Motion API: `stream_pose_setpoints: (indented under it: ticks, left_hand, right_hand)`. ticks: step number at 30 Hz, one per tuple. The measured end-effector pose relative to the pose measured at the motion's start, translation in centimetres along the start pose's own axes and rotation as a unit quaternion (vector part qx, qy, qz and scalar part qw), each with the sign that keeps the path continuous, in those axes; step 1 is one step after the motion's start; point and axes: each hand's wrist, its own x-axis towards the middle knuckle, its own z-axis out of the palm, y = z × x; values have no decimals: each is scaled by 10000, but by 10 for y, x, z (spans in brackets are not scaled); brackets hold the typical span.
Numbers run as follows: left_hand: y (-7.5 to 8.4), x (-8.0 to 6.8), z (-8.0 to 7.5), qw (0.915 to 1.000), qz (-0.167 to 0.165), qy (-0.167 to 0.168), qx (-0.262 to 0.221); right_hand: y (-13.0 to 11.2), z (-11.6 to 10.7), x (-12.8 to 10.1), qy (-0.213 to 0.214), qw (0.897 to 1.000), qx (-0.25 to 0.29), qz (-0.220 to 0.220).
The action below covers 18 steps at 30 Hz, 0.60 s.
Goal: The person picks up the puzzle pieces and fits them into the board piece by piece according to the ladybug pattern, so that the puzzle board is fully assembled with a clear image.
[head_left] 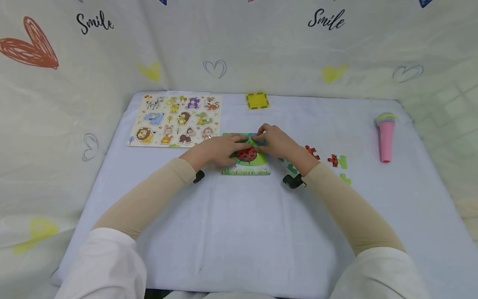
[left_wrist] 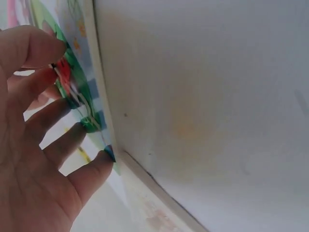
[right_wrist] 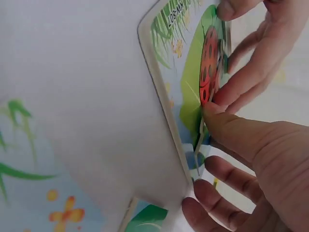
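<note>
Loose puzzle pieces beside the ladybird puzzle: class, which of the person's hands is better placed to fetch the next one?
Probably the right hand: the loose pieces lie on its side of the ladybird puzzle, while the left hand rests on the puzzle's far side.

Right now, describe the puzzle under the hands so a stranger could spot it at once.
On the white-covered table, look to the middle, where both hands meet. The ladybug puzzle lies there, the left hand and right hand pressing on it. Unlike the animal puzzle board to its left, it shows one red spotted ladybug on green.

Left hand (head_left: 220, 150) and right hand (head_left: 277, 141) lie flat, fingertips meeting.
</note>
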Motion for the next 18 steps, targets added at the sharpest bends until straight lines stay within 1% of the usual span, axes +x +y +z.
stream_pose_setpoints:
  ticks: [4,7,9,12,15,18]
  left_hand:
    - [6,1,-3,9997,-22,14,239]
    - [11,2,-6,9990,-75,-131,431]
    - [13,3,-8,9983,-186,-253,486]
    - [15,7,-10,9975,-280,-376,528]
    - [13,11,-11,9978,-332,-369,450]
    - [8,12,-9,9983,-325,-388,289]
  right_hand:
    - [-5,1,1,8,9998,-175,44]
    - [-4,3,1,10,9992,-390,95]
    - [-1,3,0,-19,9994,-325,141]
    - [9,4,0,-63,9993,308,213]
    - [20,2,4,-59,9945,992,321]
    - [25,0,13,-32,9897,1345,498]
